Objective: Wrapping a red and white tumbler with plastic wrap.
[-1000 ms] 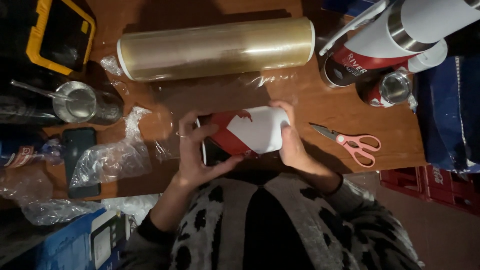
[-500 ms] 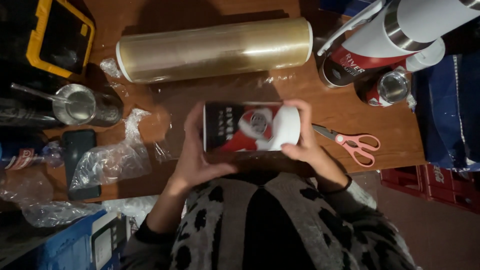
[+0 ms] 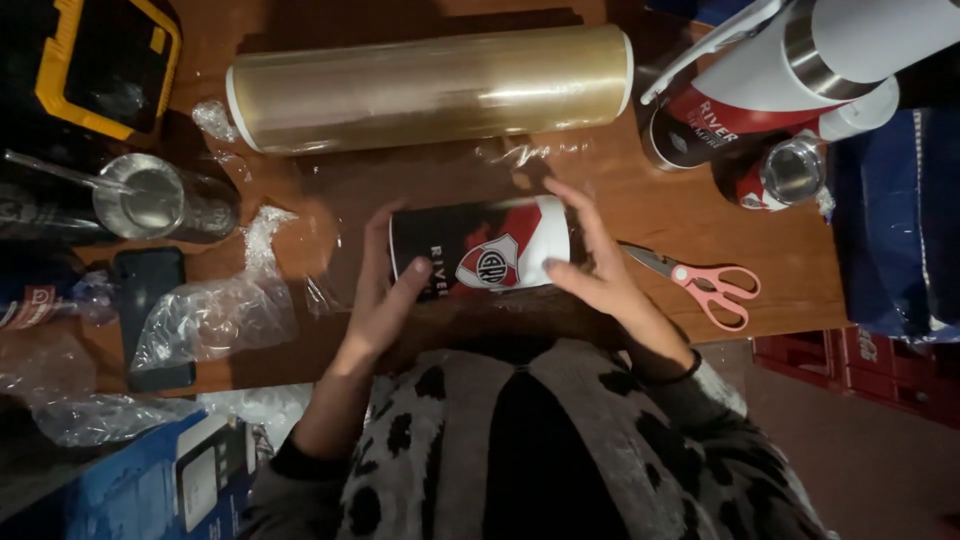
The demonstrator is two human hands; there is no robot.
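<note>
**Tumbler held sideways between two hands over the counter**

While the person leans over the wooden counter (image 3: 640, 215), both hands close on a printed tumbler (image 3: 480, 258) that lies on its side, black at its left end, red and white toward its right, with a round crest on the face turned up. The left hand (image 3: 385, 290) cups the black end: its fingers (image 3: 375, 235) run up along the far side of that end and the thumb presses the near side, so the tumbler sits in the crook between them. The right hand (image 3: 595, 270) takes the white end, with fingers stretched over the top edge and the thumb pushed in against the lower right corner. Both hands are partly curled, not clenched, and the tumbler is gripped from its two ends with its middle left bare. It hangs just in front of the person's chest, near the front edge of the counter; whether it touches the wood I cannot tell.

Beyond it lies a big roll of clear stretch film (image 3: 430, 88), stretched across the counter, with a loose sheet of film trailing toward the hands. Pink-handled scissors (image 3: 700, 283) lie just to the right of the right hand. Farther right stand more tumblers (image 3: 760, 90) in the same colours. To the left are crumpled plastic bags (image 3: 215, 310), a dark phone (image 3: 150, 315), and a steel cup with a straw (image 3: 150, 200).
</note>
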